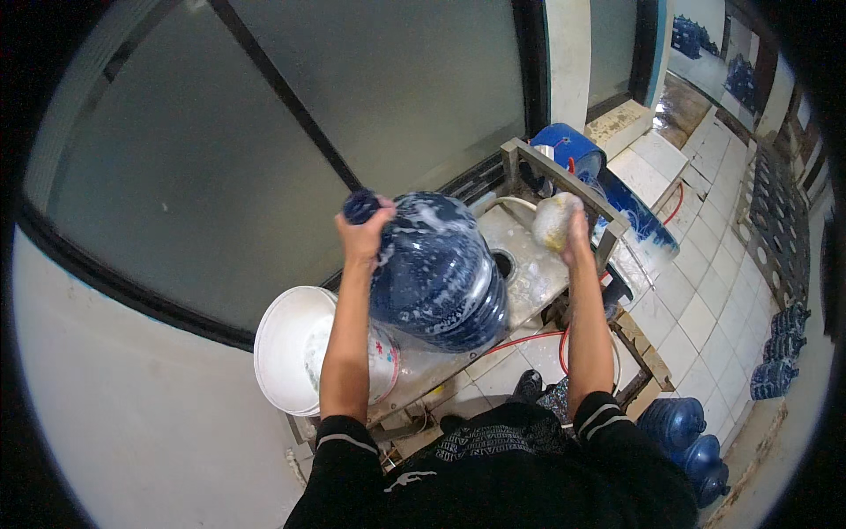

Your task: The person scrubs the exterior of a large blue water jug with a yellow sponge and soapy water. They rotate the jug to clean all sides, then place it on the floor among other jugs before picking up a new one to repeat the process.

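Note:
A large blue water jug, streaked with white suds, lies on the metal bench with its neck toward the far left. My left hand is closed around the dark neck of the jug. Off to the right, my right hand grips a foamy white and yellow sponge, held above the bench and apart from the jug. Part of the neck is hidden by my left fingers.
A white bucket stands left of the jug. Beyond the bench's metal frame are blue drums and a red hose. More blue jugs stand on the tiled floor at right. A frosted window borders the bench.

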Demonstrator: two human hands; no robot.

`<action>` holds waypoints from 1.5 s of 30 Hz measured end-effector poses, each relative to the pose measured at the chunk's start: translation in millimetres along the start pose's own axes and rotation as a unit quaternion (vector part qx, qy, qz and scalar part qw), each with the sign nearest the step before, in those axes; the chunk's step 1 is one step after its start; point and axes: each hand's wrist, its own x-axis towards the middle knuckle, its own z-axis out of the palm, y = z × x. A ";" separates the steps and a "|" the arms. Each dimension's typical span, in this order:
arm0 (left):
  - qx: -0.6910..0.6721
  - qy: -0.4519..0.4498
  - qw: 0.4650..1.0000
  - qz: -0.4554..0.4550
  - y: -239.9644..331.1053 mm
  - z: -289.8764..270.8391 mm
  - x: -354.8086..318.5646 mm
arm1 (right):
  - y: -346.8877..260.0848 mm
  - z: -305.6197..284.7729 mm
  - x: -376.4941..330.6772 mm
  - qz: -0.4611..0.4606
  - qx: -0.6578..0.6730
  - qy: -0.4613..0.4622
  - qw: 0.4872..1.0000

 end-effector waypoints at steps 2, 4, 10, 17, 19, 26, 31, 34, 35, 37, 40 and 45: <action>-0.027 0.078 0.997 -0.003 -0.1 -16.9 2.2 | 9.4 20.9 -5.9 0.032 -0.060 -0.040 0.997; -0.066 0.163 0.984 -0.010 -10.6 -39.3 -6.0 | 24.0 61.2 -24.0 0.015 -0.115 -0.118 0.986; -0.066 0.344 0.935 -0.048 -20.2 -39.4 -22.2 | 93.4 124.4 -56.3 -0.402 -0.350 -0.231 0.814; -0.041 0.460 0.882 -0.089 -28.4 -62.8 -16.2 | 104.4 107.6 -142.1 -0.440 -0.410 -0.224 0.767; -0.053 0.418 0.903 -0.085 -34.7 -74.4 -17.8 | 108.4 108.4 -136.4 -0.422 -0.415 -0.205 0.779; -0.124 0.319 0.939 -0.031 -54.2 -80.9 -24.1 | 140.3 139.6 68.6 -0.123 -0.536 -0.234 0.802; -0.054 0.412 0.910 -0.017 -49.9 -84.1 -30.8 | 131.2 122.8 6.8 -0.246 -0.462 -0.191 0.831; -0.032 0.436 0.898 -0.040 -43.3 -74.6 -26.3 | 123.9 86.0 -57.1 -0.361 -0.446 -0.139 0.807; -0.038 0.442 0.895 -0.051 -41.6 -71.9 -25.4 | 129.9 75.4 -73.7 -0.379 -0.438 -0.121 0.806; -0.047 0.454 0.887 -0.074 -34.2 -68.5 -26.8 | 145.2 62.7 -92.6 -0.411 -0.420 -0.089 0.804; -0.061 0.421 0.904 -0.049 -35.7 -80.9 -36.3 | 156.9 65.4 -47.3 -0.408 -0.421 -0.086 0.806; -0.077 0.366 0.927 -0.012 -42.0 -73.0 -41.7 | 123.2 93.8 64.6 -0.140 -0.616 -0.156 0.760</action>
